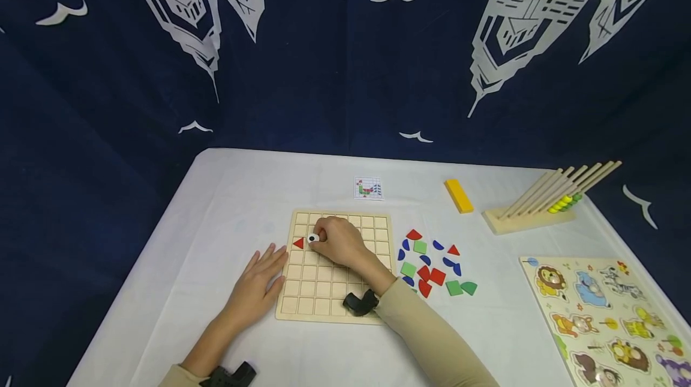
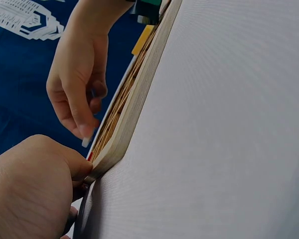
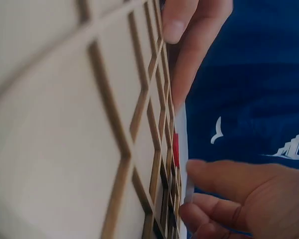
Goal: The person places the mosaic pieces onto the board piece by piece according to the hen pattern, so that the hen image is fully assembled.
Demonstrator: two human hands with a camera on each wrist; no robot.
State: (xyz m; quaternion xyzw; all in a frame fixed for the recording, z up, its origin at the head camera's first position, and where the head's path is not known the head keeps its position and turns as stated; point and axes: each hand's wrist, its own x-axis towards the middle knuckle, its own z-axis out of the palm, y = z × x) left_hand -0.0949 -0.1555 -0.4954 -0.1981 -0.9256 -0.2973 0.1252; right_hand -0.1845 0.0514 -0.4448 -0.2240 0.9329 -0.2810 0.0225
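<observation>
Over the upper left of a wooden grid board (image 1: 302, 310), my right hand (image 1: 342, 242) pinches a small white tile with a black dot (image 1: 313, 237) between thumb and fingertips. The tile (image 2: 85, 142) is held on edge just above the board in the left wrist view. One red triangle (image 1: 299, 243) lies in a cell at the board's left side, just left of the tile. My left hand (image 1: 258, 284) is spread flat beside the board, its fingertips right at the left edge. The left thumb (image 2: 82, 167) is against the board's corner in the left wrist view.
Right of the board lie loose red, green (image 1: 454, 288) and blue pieces. Behind it is a small pattern card (image 1: 369, 181). Farther right are a yellow block (image 1: 459, 196), a wooden peg rack with beads (image 1: 507, 224) and an animal puzzle board (image 1: 585, 339).
</observation>
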